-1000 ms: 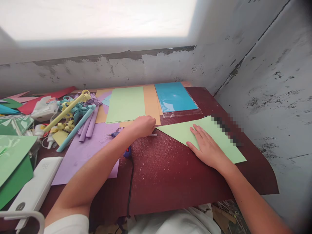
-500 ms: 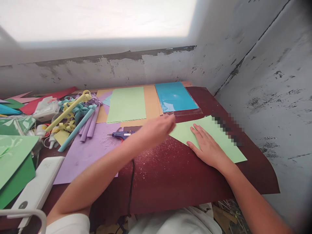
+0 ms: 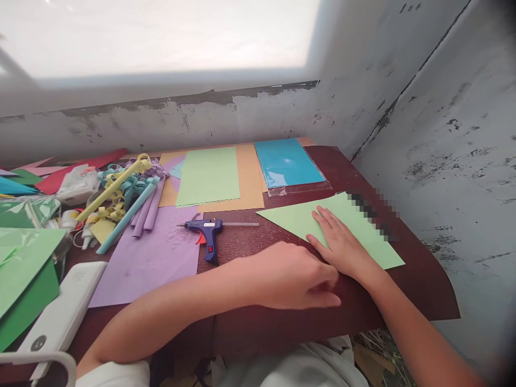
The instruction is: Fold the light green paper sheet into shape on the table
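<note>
My right hand (image 3: 342,242) lies flat, its fingers a little spread, on a light green sheet of paper (image 3: 290,215) at the right of the table. The sheet narrows to a point at its left end. My left hand (image 3: 298,275) is over the table's front part, just left of my right wrist and apart from the sheet. Its fingers are curled in towards the thumb, and what they hold, if anything, is hidden. A blue glue gun (image 3: 209,234) with a clear glue stick lies beyond my left forearm, partly on a purple sheet (image 3: 149,269).
Rolled paper tubes (image 3: 128,215) and curled strips lie at the left, by a white power bank (image 3: 66,309) and green sheets (image 3: 24,263). Further back are a green sheet (image 3: 209,174), orange paper (image 3: 252,183) and a blue pack (image 3: 288,161). A wall (image 3: 451,161) borders the right.
My left hand has moved from the green sheet's left end towards me and right, uncovering that end and the glue gun. My right hand stays on the sheet.
</note>
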Tool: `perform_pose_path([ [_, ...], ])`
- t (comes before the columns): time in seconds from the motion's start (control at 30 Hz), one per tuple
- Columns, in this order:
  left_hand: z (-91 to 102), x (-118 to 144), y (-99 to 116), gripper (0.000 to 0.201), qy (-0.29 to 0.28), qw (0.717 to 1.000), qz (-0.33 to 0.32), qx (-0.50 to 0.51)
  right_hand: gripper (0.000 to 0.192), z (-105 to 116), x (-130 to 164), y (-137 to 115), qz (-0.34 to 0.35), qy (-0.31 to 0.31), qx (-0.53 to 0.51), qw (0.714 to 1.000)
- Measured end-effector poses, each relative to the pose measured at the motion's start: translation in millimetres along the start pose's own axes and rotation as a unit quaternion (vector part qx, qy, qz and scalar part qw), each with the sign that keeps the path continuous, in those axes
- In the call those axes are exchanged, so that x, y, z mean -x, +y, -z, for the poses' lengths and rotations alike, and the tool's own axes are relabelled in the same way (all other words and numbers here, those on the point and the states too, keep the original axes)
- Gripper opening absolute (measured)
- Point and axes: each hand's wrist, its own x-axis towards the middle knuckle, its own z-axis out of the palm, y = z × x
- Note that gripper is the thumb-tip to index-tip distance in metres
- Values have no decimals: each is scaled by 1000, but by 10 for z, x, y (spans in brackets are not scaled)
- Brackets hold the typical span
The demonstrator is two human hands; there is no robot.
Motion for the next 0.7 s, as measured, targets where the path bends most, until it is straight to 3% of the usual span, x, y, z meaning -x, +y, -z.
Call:
perform_pose_path([
  [0.07, 158, 26, -153, 33, -17, 987, 123, -105, 74, 13, 1, -8, -5, -7, 0, 1000],
  [0.13, 292, 51, -389, 29, 4, 950, 255, -182, 74, 23, 1, -19, -11, -8, 1, 1000],
  [0.2, 363, 68, -664, 24, 24, 916, 340, -211, 73, 29, 2, -29, -16, -5, -1, 1000],
  [0.3, 348, 73, -991, 22, 43, 911, 355, -205, 73, 28, 2, -35, -19, -6, -3, 1000],
  [0.37, 301, 61, -1087, 23, 59, 913, 355, -190, 74, 22, 0, -31, -20, -10, -3, 1000],
  [0.7, 136, -77, -1008, 29, 18, 900, 355, -253, 74, 15, 2, -25, -15, -5, -1, 1000],
])
